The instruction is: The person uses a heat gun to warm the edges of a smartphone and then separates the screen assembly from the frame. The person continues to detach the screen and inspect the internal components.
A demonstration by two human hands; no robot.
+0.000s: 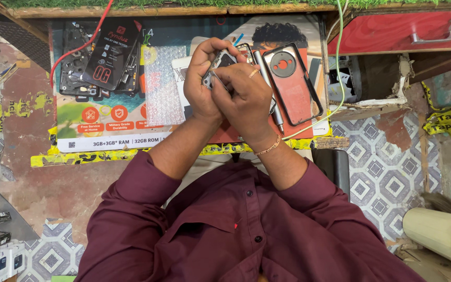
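Phone frame, a small silver-edged rectangular part [219, 65], is what we are holding raised above the bench [43, 125], close under our eyes. Our left hand [202, 86] is gripping it steady while our right hand [246, 96] fingers are pinching its edge; a red-backed black phone case [292, 83] is lying just beside.

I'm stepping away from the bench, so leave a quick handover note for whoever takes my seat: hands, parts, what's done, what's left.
Left hand: grips the small dark opened phone body with metal edge above the worktop.
Right hand: fingers pinched on the same phone body; whether it holds a tool cannot be told.
On the worktop: red-lined black back cover with round camera hole, silver pen-shaped tool, clear bubble wrap sheet, black packaged screen panel.
Done: back cover is off.
Left: phone body still open, cover not refitted.
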